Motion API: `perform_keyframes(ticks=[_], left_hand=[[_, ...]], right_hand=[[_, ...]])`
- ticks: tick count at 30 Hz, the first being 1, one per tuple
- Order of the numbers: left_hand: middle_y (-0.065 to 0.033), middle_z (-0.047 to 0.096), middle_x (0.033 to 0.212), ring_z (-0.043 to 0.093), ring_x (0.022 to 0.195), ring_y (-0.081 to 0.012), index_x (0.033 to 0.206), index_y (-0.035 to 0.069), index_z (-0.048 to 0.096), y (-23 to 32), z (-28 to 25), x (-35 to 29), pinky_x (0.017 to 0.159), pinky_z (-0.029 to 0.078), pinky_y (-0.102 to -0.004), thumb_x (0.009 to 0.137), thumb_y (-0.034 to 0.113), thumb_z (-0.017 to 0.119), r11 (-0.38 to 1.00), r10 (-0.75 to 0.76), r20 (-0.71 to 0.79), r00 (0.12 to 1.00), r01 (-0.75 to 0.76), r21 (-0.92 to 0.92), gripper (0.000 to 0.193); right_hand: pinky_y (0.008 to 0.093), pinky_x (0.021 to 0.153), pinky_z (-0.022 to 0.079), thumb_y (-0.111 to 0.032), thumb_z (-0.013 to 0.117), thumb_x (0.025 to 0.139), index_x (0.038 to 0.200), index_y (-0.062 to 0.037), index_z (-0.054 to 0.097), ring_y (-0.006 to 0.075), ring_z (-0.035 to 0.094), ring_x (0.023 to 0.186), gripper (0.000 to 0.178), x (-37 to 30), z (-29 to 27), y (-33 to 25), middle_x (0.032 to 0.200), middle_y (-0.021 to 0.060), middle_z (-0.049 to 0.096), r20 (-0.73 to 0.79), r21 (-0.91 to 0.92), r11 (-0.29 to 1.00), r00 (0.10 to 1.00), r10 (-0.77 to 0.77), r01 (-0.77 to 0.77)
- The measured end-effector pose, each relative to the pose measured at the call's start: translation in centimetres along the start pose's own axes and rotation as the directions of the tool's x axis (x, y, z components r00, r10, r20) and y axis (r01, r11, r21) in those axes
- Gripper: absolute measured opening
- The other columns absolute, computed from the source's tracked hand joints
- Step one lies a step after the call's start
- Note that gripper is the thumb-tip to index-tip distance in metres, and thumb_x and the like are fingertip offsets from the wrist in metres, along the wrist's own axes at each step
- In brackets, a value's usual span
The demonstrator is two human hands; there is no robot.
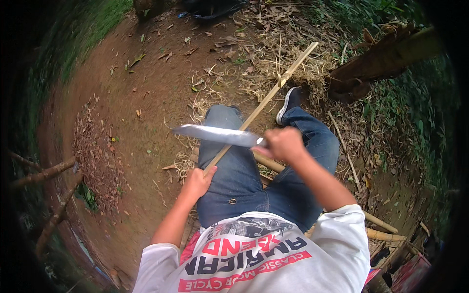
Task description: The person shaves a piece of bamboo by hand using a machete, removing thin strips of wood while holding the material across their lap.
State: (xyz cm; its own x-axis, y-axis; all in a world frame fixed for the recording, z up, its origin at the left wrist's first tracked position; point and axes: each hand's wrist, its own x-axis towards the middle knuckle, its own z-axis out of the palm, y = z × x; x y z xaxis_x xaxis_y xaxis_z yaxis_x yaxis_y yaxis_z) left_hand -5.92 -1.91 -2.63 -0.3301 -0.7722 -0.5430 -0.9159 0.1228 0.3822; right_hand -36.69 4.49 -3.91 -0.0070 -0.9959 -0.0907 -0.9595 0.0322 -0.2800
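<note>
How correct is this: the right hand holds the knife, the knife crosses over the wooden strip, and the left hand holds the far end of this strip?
One part is wrong: the left hand holds the near end of the wooden strip, not its far end, as the head view shows. The right hand does hold the knife, which crosses over the strip.

Glossy metal blade (215,134), matt wooden strip (263,105), matt denim jeans (237,180), cloth shirt (264,259), rough earth (146,122)

Knife (215,135) in right hand (284,143), pale strip (265,101) in left hand (197,182)
</note>
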Motion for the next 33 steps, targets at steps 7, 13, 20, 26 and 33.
perform_keyframes(ticks=[7, 13, 20, 26, 33], left_hand=[[-0.0359, 0.053, 0.060, 0.061, 0.066, -0.0513, 0.064, -0.014, 0.061, 0.2, 0.2, 0.5, 0.061, 0.049, -0.0529, 0.091, 0.064, 0.050, 0.999, 0.049, -0.004, 0.999, -0.049, -0.006, 0.082], [-0.0346, 0.050, 0.057, 0.060, 0.062, -0.0501, 0.061, -0.013, 0.056, -0.3, 0.2, 0.2, 0.058, 0.047, -0.0510, 0.092, 0.064, 0.049, 0.999, 0.034, 0.014, 0.999, -0.034, -0.018, 0.083], [-0.0342, 0.048, 0.056, 0.059, 0.061, -0.0508, 0.061, -0.013, 0.055, -0.3, 0.1, -0.1, 0.056, 0.046, -0.0503, 0.092, 0.062, 0.050, 0.999, 0.029, 0.029, 0.999, -0.028, -0.034, 0.081], [-0.0362, 0.054, 0.063, 0.061, 0.069, -0.0521, 0.066, -0.013, 0.062, 0.7, 0.2, 0.9, 0.062, 0.049, -0.0530, 0.092, 0.063, 0.049, 0.999, 0.043, 0.007, 0.999, -0.043, 0.027, 0.082], [-0.0351, 0.053, 0.059, 0.061, 0.067, -0.0520, 0.063, -0.012, 0.061, -0.8, 0.8, 0.6, 0.060, 0.049, -0.0529, 0.091, 0.067, 0.048, 0.999, 0.047, 0.007, 0.999, -0.047, 0.005, 0.085]], right_hand=[[0.0461, 0.058, 0.053, -0.059, 0.059, 0.088, 0.066, -0.0039, 0.062, 0.0365, 0.066, 0.061, 0.059, 1.0, -2.6, 11.1, 0.064, 0.0211, 0.064, -0.301, -0.046, 0.906, 0.871, 0.388, -0.420], [0.0470, 0.059, 0.049, -0.056, 0.056, 0.091, 0.062, 0.0026, 0.061, 0.0395, 0.063, 0.060, 0.066, 1.6, -1.5, 6.9, 0.057, 0.0239, 0.059, -0.169, 0.545, 0.741, 0.815, 0.554, -0.391], [0.0437, 0.057, 0.054, -0.071, 0.057, 0.081, 0.067, -0.0073, 0.067, 0.0343, 0.066, 0.057, 0.066, 0.5, -0.4, -0.4, 0.061, 0.0165, 0.064, -0.045, -0.018, 1.000, 0.999, -0.017, 0.016], [0.0454, 0.053, 0.052, -0.059, 0.057, 0.089, 0.068, -0.0043, 0.063, 0.0355, 0.066, 0.058, 0.060, 0.8, -2.2, 11.4, 0.062, 0.0189, 0.064, -0.322, -0.102, 0.882, 0.855, 0.407, -0.459], [0.0367, 0.044, 0.041, -0.062, 0.051, 0.093, 0.061, -0.0076, 0.054, 0.0197, 0.047, 0.041, 0.063, 0.2, -0.2, 9.7, 0.053, 0.0040, 0.054, 0.257, 0.800, 0.341, 0.797, 0.547, -0.493]])
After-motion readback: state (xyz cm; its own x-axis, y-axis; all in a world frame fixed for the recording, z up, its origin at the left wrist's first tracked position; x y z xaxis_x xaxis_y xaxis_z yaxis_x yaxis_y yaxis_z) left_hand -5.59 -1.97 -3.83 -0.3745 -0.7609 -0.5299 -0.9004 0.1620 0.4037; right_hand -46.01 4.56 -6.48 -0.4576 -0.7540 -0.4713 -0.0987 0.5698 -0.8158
